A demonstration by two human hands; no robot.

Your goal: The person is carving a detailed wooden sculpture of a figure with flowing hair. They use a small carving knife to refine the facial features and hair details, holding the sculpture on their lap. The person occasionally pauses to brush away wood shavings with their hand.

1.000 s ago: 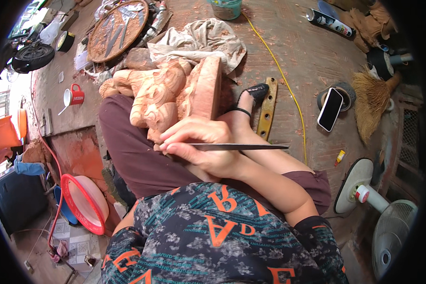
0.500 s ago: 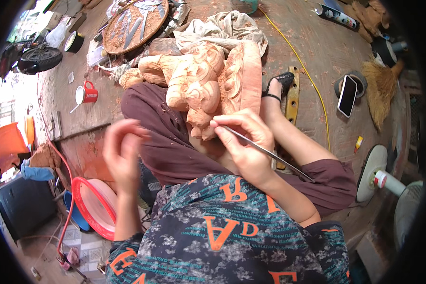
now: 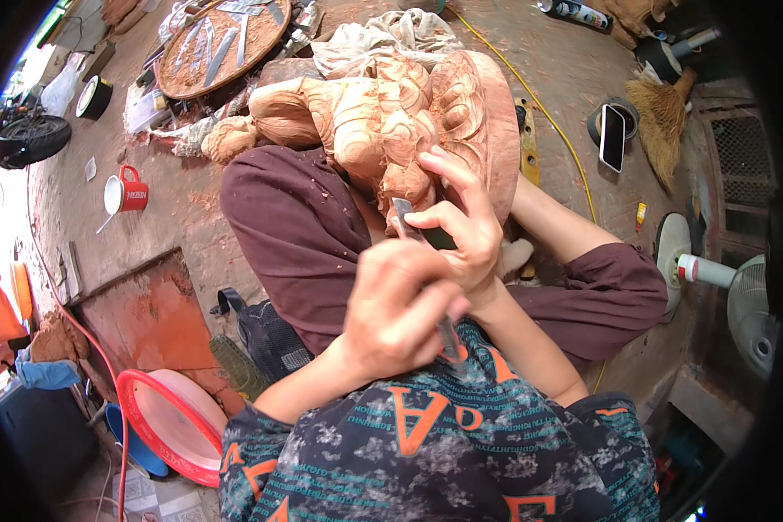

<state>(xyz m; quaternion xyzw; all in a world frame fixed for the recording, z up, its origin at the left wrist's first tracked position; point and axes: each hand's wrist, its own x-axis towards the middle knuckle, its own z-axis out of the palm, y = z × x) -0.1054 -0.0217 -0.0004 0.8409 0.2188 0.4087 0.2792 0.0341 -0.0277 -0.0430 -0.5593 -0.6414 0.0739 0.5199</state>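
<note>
Left hand point(image 3: 398, 300) and right hand point(image 3: 471, 239) clasp the chisel point(image 3: 402, 210) beside the carving point(image 3: 387, 126). The right should guide its tip softly.

The left hand point(image 3: 396, 300), blurred, curls over a flat chisel point(image 3: 402, 209), while the right hand point(image 3: 471, 235) sets its thumb by the blade, fingers reaching the carved wooden figure point(image 3: 357, 126). Far left, a round wicker tray point(image 3: 274, 42) holds metal blades point(image 3: 221, 56).

Carving point(image 3: 357, 130) upper centre; cloth point(image 3: 383, 39) just behind it. Upper left: tray point(image 3: 263, 42), blades point(image 3: 221, 57) lying in it. Mug point(image 3: 130, 193) left, below tray. Basin point(image 3: 178, 413) lower left. Right: phone point(image 3: 612, 139) left of broom point(image 3: 659, 122), fan point(image 3: 752, 313) below both.
</note>
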